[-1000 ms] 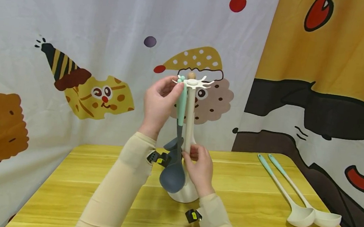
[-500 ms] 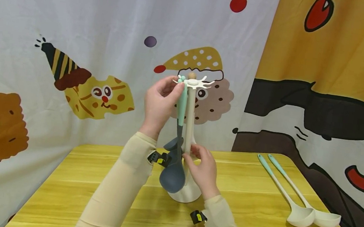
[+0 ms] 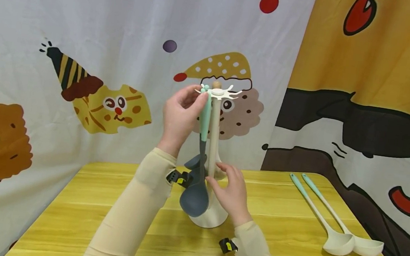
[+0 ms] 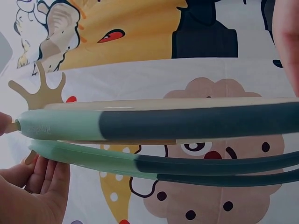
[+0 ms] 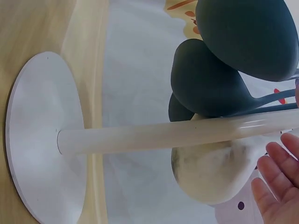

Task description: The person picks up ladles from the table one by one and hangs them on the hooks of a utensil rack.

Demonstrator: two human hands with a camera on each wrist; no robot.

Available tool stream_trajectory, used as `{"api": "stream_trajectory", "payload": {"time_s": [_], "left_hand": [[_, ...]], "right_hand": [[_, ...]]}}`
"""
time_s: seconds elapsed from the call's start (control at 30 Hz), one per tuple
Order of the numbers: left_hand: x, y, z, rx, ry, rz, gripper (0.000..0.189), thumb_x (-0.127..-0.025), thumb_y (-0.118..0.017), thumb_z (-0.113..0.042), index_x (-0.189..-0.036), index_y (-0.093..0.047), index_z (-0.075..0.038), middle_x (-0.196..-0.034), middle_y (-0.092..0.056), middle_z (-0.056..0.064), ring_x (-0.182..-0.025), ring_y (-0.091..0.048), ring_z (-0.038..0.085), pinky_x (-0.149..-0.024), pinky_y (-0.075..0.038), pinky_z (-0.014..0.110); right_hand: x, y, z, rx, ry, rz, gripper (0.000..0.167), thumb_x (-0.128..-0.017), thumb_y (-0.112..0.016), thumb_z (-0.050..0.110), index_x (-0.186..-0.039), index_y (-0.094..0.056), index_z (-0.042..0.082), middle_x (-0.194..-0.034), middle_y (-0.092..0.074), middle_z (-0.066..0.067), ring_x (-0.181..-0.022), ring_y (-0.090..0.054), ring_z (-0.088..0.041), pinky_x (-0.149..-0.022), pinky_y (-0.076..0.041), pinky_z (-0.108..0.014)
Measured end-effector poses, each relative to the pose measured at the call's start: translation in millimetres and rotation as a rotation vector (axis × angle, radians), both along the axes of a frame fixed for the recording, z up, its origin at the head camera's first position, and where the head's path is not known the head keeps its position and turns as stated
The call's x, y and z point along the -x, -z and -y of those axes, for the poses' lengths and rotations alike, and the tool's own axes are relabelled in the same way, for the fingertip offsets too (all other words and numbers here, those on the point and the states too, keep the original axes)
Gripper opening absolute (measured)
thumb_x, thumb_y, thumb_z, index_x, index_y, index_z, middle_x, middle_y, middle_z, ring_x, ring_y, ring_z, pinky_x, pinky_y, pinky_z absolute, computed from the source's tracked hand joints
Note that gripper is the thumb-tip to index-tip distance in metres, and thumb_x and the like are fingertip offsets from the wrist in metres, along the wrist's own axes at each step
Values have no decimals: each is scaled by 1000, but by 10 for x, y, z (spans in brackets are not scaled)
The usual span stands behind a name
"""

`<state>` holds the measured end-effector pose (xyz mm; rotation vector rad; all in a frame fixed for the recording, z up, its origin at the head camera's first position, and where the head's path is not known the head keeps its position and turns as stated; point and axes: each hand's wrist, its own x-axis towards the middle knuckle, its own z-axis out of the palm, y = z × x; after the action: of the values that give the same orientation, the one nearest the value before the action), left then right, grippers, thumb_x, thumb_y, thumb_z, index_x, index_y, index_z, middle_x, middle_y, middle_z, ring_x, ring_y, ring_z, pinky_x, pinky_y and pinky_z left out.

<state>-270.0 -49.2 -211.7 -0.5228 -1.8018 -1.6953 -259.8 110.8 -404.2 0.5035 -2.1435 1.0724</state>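
A white utensil rack [image 3: 213, 133] stands upright on the table, with spidery hooks around its top. Several green-handled utensils hang from it on the left, including a dark grey ladle [image 3: 194, 200]. My left hand [image 3: 179, 118] pinches the top end of that ladle's green handle [image 4: 60, 125], where a hook tip pokes through. Its other fingers rest by the neighbouring handles. Beside the post, low down, is my right hand [image 3: 233, 194], its fingers loosely spread and holding nothing. A cream utensil head [image 5: 212, 175] hangs behind the post, near those fingers.
Two cream ladles [image 3: 339, 244] with mint handle ends lie side by side on the right of the wooden table [image 3: 118, 219]. The rack's round white base [image 3: 213, 222] sits near the middle. A printed curtain [image 3: 132, 31] hangs behind.
My right hand has moved slightly right and down, away from the post, and its fingers have loosened. The left hand and the hanging utensils have hardly moved.
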Motion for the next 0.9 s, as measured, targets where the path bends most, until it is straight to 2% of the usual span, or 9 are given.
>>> {"api": "stream_trajectory", "payload": {"time_s": [0.2, 0.4, 0.7, 0.9], "left_hand": [[5, -4, -6, 3, 3, -3, 30, -94, -68, -26, -117, -69, -6, -103, -69, 5, -93, -64, 15, -81, -55, 31], [4, -7, -3, 2, -3, -9, 31, -94, -68, -25, -117, -69, -6, -103, -69, 6, -93, -64, 16, -81, -55, 31], [7, -4, -6, 1, -5, -3, 31, -94, -68, -26, -117, -69, -6, -103, -69, 6, -93, -63, 16, -82, -54, 31], [14, 7, -8, -1, -10, -31, 31, -94, -68, -24, -118, -69, -4, -102, -69, 7, -92, -63, 16, -81, -54, 31]], "right_hand": [[-13, -11, -49, -4, -21, 17, 54, -81, -83, 23, -128, -62, 5, -123, -63, -12, -112, -56, -31, -95, -45, -50], [-28, -16, -113, -27, -38, 5, 63, -80, -83, 24, -134, -58, 4, -134, -58, -14, -123, -52, -34, -102, -41, -52], [-17, 41, -228, -105, -73, 15, 75, -81, -82, 28, -144, -49, 4, -151, -44, -11, -135, -42, -35, -107, -35, -56], [-14, 65, -332, -152, -66, 26, 82, -80, -83, 32, -147, -45, 3, -153, -40, -15, -139, -37, -37, -110, -31, -59]]}}
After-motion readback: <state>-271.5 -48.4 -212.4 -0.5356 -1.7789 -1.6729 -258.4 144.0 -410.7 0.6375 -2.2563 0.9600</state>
